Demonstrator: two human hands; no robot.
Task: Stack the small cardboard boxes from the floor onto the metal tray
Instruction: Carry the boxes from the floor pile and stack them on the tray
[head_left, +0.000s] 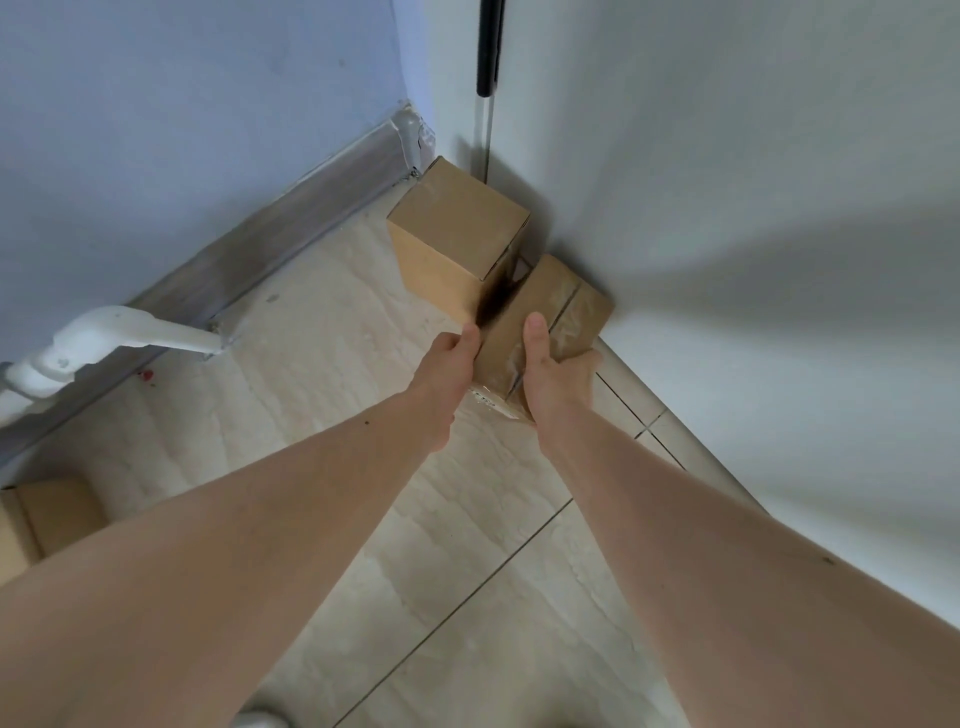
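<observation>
Nearest the camera, two bare forearms are reaching forward and down over the tiled floor (467, 519) toward the corner of the room. The right hand (558, 371) is gripping the taped box (540, 322), thumb lying flat along its top face and the fingers (592, 357) curling round its right side. The left hand (447, 358) is pressing against the box's left side with the thumb up at the edge; its other fingers are hidden behind the box, so I cannot tell whether they are spread or together. The box is sitting at floor level against the white wall (753, 208) on the right, though whether it is resting on the tiles or already lifting slightly is hard to judge from this angle.

Just beyond it, a taller box (457, 234) is standing upright in the corner, close beside or touching the held one. Another box (47, 514) is showing at the left edge, and a white pipe (104, 338) is running along the skirting of the far wall.

The step in hand looks like picking up one floor box. The metal tray is not in view, so the next move calls for lifting the box clear of its taller neighbour, then turning to find the tray
</observation>
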